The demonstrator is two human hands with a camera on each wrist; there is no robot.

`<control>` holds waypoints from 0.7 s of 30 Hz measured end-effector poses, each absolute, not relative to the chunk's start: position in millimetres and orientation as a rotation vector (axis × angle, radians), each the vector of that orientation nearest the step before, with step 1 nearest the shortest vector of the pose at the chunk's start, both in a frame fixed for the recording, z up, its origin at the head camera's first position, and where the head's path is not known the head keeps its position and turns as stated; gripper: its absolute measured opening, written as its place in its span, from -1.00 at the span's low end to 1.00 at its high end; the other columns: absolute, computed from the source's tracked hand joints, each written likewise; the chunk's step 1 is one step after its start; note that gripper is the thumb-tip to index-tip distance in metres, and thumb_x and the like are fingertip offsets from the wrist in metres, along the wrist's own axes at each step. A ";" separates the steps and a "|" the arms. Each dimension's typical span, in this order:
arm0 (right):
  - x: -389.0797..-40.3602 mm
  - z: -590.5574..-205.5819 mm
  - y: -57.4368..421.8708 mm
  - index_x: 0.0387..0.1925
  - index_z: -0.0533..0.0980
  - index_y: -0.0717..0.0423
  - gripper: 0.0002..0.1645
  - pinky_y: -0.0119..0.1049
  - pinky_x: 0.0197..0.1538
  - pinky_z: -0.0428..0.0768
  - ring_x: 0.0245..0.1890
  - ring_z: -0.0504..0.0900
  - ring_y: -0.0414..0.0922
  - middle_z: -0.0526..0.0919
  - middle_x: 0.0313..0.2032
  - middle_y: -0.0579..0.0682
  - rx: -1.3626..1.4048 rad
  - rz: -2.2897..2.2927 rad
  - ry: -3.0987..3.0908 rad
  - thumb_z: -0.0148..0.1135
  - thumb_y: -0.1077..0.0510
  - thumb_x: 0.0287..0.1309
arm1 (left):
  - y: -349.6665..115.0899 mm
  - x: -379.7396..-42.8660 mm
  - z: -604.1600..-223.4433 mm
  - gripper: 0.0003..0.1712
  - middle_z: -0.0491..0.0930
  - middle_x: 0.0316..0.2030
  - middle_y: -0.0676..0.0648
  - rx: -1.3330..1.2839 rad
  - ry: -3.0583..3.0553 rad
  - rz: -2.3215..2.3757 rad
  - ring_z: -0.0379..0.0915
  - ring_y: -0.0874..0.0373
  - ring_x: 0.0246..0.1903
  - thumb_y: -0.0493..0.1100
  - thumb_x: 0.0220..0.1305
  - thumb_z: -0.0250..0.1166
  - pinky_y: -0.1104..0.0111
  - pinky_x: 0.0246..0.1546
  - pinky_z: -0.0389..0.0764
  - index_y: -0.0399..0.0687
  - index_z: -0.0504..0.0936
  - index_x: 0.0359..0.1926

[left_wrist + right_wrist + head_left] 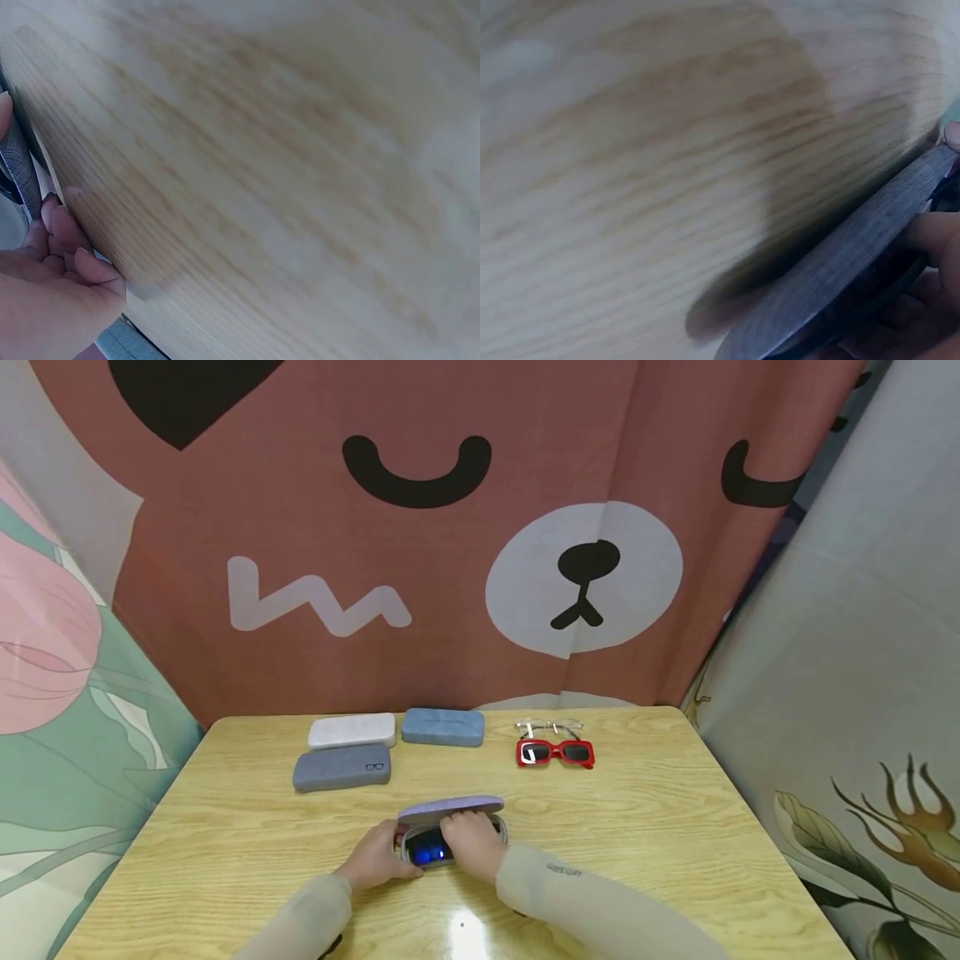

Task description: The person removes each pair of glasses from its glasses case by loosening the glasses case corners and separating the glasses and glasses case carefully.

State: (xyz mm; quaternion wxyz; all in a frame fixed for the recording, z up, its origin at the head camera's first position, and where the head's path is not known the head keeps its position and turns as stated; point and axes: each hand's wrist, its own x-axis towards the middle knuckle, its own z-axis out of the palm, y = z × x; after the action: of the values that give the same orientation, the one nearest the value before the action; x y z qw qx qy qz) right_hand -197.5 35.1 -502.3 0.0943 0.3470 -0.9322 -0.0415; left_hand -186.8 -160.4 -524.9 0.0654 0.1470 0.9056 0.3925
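An open glasses case with a lilac lid [452,807] lies near the front middle of the table in the head view. Dark sunglasses [429,850] with a blue glare on one lens sit in its lower half. At the case's left end, my left hand [378,857] grips it, thumb in front and fingers behind. My right hand [474,843] reaches in under the raised lid, its curled fingers on the right part of the sunglasses and hiding it. In the right wrist view a dark curved frame [855,319] shows beside that hand's fingers.
Behind stand closed cases: white [352,730], blue [443,727] and grey-blue with a glasses print [341,768]. To their right lie clear-framed glasses [551,727] and red sunglasses [555,752]. A bear-printed curtain [450,668] hangs along the table's back edge.
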 end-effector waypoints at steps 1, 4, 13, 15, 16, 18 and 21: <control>-197.8 -501.9 34.6 -0.44 0.57 0.07 -0.92 -0.24 -0.42 0.56 -0.41 0.61 -0.13 0.63 -0.45 -0.06 1.028 -0.115 -2.777 0.33 0.28 0.01 | -160.4 -186.7 -524.8 -0.29 0.54 -0.26 -0.06 0.444 2.726 1.190 0.40 0.13 -0.28 -0.16 -0.27 0.64 0.23 -0.20 0.50 -0.36 0.54 -0.06; -200.3 -502.0 33.8 -0.45 0.58 0.10 -0.92 -0.25 -0.41 0.59 -0.42 0.62 -0.13 0.63 -0.46 -0.05 1.043 -0.073 -2.807 0.32 0.32 0.00 | -160.4 -186.7 -525.3 -0.30 0.54 -0.27 -0.05 0.454 2.721 1.195 0.39 0.13 -0.29 -0.16 -0.28 0.65 0.25 -0.23 0.50 -0.35 0.55 -0.07; -204.5 -499.2 35.8 -0.51 0.59 0.14 -0.90 -0.28 -0.41 0.60 -0.44 0.65 -0.14 0.65 -0.50 -0.01 1.049 0.138 -2.835 0.36 0.35 -0.08 | -161.5 -186.2 -525.7 -0.29 0.56 -0.27 -0.02 0.481 2.712 1.214 0.41 0.14 -0.29 -0.17 -0.29 0.65 0.28 -0.22 0.50 -0.31 0.56 -0.06; -203.6 -498.7 36.0 -0.56 0.57 0.14 -0.89 -0.25 -0.46 0.59 -0.48 0.64 -0.12 0.64 -0.52 -0.01 1.040 0.165 -2.821 0.34 0.37 -0.11 | -161.4 -186.4 -526.0 -0.28 0.56 -0.28 -0.02 0.480 2.712 1.213 0.41 0.15 -0.29 -0.17 -0.29 0.65 0.28 -0.23 0.50 -0.30 0.55 -0.05; -203.1 -498.7 36.0 -0.57 0.57 0.14 -0.88 -0.24 -0.48 0.59 -0.49 0.64 -0.11 0.64 -0.53 -0.01 1.034 0.179 -2.815 0.34 0.38 -0.11 | -161.3 -186.5 -526.1 -0.28 0.56 -0.28 -0.01 0.480 2.713 1.211 0.41 0.15 -0.30 -0.16 -0.28 0.65 0.28 -0.23 0.50 -0.30 0.55 -0.05; -202.4 -498.8 35.8 -0.60 0.56 0.13 -0.85 -0.21 -0.51 0.58 -0.52 0.64 -0.10 0.64 -0.55 -0.01 1.018 0.204 -2.811 0.33 0.40 -0.13 | -160.9 -186.6 -526.1 -0.28 0.56 -0.28 -0.01 0.473 2.714 1.207 0.41 0.15 -0.30 -0.16 -0.28 0.65 0.27 -0.23 0.50 -0.29 0.55 -0.04; -202.4 -498.6 35.6 -0.60 0.56 0.14 -0.83 -0.21 -0.50 0.57 -0.52 0.64 -0.10 0.64 -0.55 -0.01 1.000 0.254 -2.839 0.31 0.43 -0.11 | -160.7 -186.9 -526.7 -0.29 0.55 -0.28 0.00 0.473 2.718 1.204 0.40 0.16 -0.31 -0.16 -0.27 0.65 0.27 -0.25 0.50 -0.29 0.55 -0.04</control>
State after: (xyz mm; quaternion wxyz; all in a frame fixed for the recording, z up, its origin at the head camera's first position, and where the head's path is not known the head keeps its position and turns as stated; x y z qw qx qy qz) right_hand -202.4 35.6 -498.6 0.0603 0.3303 -0.9382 0.0838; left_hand -186.9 -160.7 -526.7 0.0658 0.1567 0.9009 0.3993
